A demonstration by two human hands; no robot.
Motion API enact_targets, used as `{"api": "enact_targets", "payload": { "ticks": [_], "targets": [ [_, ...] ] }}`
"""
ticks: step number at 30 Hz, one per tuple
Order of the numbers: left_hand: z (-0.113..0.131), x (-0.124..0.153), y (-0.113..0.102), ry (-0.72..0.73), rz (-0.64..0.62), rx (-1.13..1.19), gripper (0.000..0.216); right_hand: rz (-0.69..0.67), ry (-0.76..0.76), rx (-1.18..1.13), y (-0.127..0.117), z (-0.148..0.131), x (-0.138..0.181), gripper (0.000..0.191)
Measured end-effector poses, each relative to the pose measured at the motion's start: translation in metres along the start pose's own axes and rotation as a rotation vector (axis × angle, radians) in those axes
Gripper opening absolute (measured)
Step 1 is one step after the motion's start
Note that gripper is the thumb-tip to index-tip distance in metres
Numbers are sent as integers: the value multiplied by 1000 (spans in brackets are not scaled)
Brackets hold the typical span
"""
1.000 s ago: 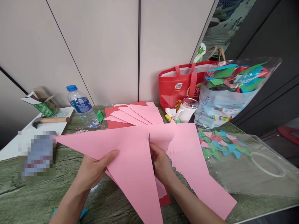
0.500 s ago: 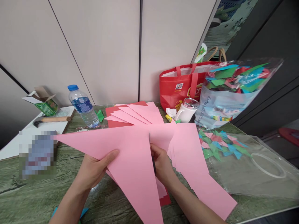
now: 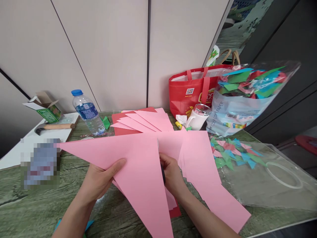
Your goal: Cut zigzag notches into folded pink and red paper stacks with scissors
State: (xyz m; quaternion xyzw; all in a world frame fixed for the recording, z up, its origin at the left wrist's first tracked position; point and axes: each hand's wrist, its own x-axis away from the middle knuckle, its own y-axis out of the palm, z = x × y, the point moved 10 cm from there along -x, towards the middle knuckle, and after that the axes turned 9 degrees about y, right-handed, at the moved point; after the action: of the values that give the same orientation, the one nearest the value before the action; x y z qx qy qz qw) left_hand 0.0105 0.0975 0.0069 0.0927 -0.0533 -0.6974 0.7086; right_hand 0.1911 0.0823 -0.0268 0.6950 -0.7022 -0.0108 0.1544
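- I have the pink paper (image 3: 138, 172) up between the hands, over the table (image 3: 27, 211); one long flap hangs below the left fingers, another part reaches behind the right ones.
- My left hand (image 3: 100, 181) pinches it, thumb pressed on the near face; I can't see the fingers behind.
- My right hand (image 3: 173, 175) has its fingers closed around the dark handle of the scissors (image 3: 162, 175); a blade shows just beyond the fingertips, at the slit. I can't tell how far the blades are apart.
- I judge this cut nearly through: the slit runs up past the right fingers, with only a short joined stretch near the upper edge seeming left.
- Just right of those fingers I see overlapping pink strips (image 3: 201, 158), probably cut already.
- Beyond both sets of fingers, pink sheets (image 3: 158, 120) lie fanned on red paper (image 3: 119, 132), looking uncut to me.
- Farther out, right of the fingers, I have folded scraps (image 3: 228, 153) on a clear bag; ahead, a mug (image 3: 198, 119); ahead and left, a bottle (image 3: 88, 114).
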Motion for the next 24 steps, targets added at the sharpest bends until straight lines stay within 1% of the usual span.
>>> {"api": "enact_targets", "payload": {
  "ticks": [4,9,12,16,24],
  "targets": [
    [-2,0,-1,-20,-2,-13,49,-4,-33,5,1,-6,1,18],
    [-6,0,2,-32,-48,-48,36,-15,-85,2,0,-13,1,26],
    [-8,0,4,-40,-68,-47,36,-32,-113,-20,-1,-13,1,26],
    [-8,0,4,-46,-58,-31,37,-37,-124,-15,-1,-12,0,24],
    [-8,0,6,-41,-67,-13,36,-15,-104,-27,-3,-10,1,18]
  ]
}}
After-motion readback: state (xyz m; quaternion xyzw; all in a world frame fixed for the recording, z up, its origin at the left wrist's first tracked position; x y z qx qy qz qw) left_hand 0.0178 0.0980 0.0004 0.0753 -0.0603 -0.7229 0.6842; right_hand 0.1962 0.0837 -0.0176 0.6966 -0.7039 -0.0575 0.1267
